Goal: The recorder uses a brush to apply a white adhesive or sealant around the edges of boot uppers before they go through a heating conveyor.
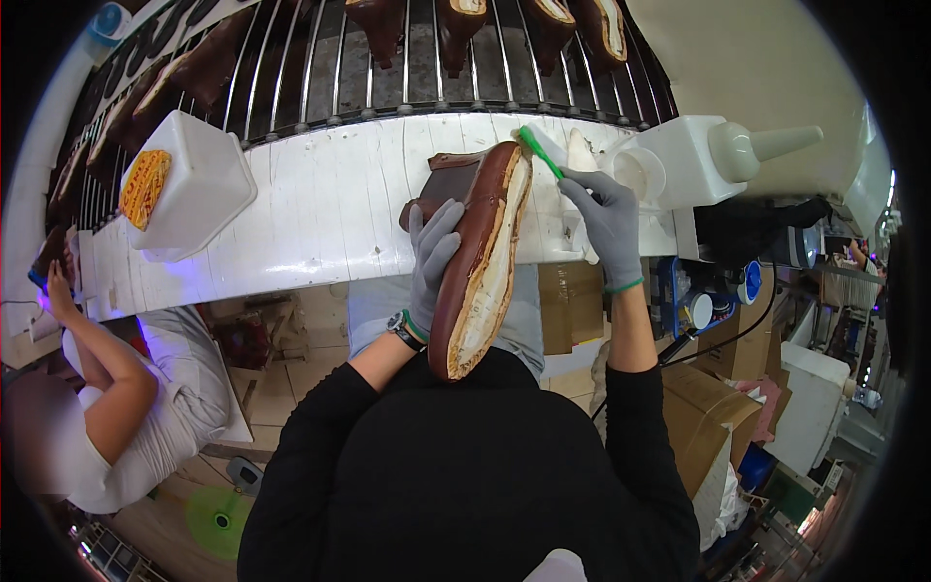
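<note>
My black top (514, 475) lies nearest; beyond it my left hand (433, 270) grips the brown boot (490, 276), pale underside not yet soled. Above that grip, my right hand (609, 218) pinches a green brush (543, 153). Brushing seems underway; how much remains, I cannot tell.

On my feed I count two gloved hands, the left hand (436, 257) and the right hand (607, 218), plus one wristwatch (399, 325), one green brush (539, 150) and, on the bench (310, 209), one spouted bottle (684, 160) and one white tub (206, 184). For boots, I get one near boot (465, 262) and four far boots (456, 39); the left-side boots (206, 73) overlap too much for me to number.
</note>
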`<state>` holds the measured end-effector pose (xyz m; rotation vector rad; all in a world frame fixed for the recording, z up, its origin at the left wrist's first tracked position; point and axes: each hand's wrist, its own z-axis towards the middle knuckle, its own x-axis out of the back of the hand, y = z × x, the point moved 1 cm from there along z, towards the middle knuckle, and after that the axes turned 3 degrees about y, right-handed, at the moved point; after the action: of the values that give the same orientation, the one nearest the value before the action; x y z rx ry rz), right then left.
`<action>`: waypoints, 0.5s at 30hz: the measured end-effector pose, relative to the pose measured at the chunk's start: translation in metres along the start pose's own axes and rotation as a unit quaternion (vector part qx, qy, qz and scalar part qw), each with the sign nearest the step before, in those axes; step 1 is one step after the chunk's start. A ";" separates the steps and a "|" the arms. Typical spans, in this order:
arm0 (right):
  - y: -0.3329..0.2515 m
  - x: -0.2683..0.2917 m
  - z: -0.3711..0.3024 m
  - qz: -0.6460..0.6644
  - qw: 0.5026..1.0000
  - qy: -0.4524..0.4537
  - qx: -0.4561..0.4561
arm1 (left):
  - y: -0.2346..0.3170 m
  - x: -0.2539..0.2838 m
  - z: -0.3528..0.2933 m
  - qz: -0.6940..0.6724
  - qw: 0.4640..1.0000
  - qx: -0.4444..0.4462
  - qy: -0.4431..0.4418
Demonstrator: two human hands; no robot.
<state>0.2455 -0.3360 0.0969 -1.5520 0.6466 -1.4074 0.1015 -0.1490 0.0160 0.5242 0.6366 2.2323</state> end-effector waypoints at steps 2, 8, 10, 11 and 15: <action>-0.004 0.006 -0.007 0.020 0.998 -0.052 -0.039 | 0.000 0.001 0.000 0.002 1.000 0.003 -0.005; -0.028 0.016 -0.043 0.055 0.984 -0.158 -0.056 | -0.003 -0.001 0.000 -0.006 1.000 -0.016 0.016; -0.039 0.016 -0.052 0.065 0.981 -0.182 -0.035 | -0.004 -0.001 0.001 -0.017 1.000 -0.014 0.017; -0.044 0.016 -0.057 0.068 0.978 -0.194 -0.036 | -0.004 0.000 0.001 -0.016 1.000 -0.010 0.014; -0.066 0.018 -0.072 0.051 0.978 -0.202 0.029 | -0.002 0.002 0.004 -0.032 0.999 0.014 0.000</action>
<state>0.1676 -0.3415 0.1585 -1.6703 0.4255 -0.9845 0.1032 -0.1450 0.0187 0.5114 0.6754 2.1652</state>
